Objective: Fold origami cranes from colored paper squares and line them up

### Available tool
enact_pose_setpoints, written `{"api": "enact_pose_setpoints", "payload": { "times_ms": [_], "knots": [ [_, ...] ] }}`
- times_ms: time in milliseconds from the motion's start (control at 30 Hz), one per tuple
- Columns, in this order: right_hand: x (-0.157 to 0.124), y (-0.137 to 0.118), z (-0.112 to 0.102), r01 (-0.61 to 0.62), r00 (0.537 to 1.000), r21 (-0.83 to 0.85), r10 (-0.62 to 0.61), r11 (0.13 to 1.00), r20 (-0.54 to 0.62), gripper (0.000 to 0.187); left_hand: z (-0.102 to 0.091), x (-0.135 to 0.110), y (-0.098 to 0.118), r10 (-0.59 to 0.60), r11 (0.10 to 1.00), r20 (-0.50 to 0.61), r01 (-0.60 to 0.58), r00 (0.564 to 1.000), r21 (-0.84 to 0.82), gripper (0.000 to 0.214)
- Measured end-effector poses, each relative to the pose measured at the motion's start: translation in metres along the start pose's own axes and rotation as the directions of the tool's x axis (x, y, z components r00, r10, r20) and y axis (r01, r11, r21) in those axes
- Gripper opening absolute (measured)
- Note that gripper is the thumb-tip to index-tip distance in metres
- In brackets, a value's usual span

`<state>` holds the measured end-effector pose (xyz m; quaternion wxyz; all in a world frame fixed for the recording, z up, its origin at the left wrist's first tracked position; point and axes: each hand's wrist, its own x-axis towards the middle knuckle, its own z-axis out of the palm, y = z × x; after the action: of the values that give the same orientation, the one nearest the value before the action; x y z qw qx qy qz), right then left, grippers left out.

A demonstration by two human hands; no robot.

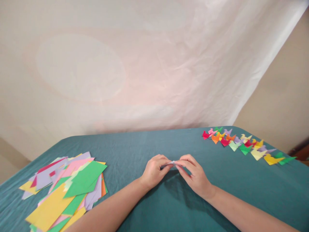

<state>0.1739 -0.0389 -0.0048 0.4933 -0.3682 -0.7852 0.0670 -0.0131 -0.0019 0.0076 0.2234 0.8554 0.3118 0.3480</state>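
Between my two hands is a small piece of folded paper [173,162], pale bluish-white, mostly covered by my fingertips. My left hand [156,170] pinches it from the left with thumb and forefinger. From the right, the thumb and fingers of my right hand [195,175] close on its other side. Both hands are just above the green cloth, casting a shadow below. How the paper is folded cannot be made out.
A loose pile of coloured paper sheets [84,178] spreads over the left of the green tablecloth [135,145]. Several small folded paper birds [245,148] stand in rows at the right. A pale hanging sheet [145,71] rises behind the table.
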Motion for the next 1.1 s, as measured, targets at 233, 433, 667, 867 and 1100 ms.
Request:
{"api": "enact_pose_setpoints", "payload": {
  "times_ms": [233,433,667,867,1100],
  "knots": [
    [0.0,0.0,0.0,-0.002,1.0,0.006,0.001,1.0,0.021,0.021,0.001,0.0,0.0,0.018,1.0,0.0,-0.018,1.0,-0.005,0.022],
    [0.001,-0.002,0.001,-0.015,0.998,0.025,0.014,1.0,0.06,0.011,0.001,0.0,0.0,0.018,1.0,0.007,-0.018,1.0,-0.01,0.018],
    [0.002,-0.002,0.002,0.004,0.996,-0.036,-0.001,0.999,0.094,0.013,0.001,0.0,0.0,0.048,0.999,0.073,-0.048,0.996,-0.007,0.02],
    [0.002,-0.001,0.001,0.014,0.992,-0.036,-0.009,0.999,0.128,0.018,-0.003,-0.001,0.01,0.086,0.99,0.071,-0.078,0.994,-0.114,0.043],
    [0.001,0.0,0.002,0.002,0.993,0.002,-0.002,1.0,0.12,0.021,-0.002,-0.002,0.011,-0.05,0.972,0.033,0.057,0.998,-0.226,0.03]
  ]
}}
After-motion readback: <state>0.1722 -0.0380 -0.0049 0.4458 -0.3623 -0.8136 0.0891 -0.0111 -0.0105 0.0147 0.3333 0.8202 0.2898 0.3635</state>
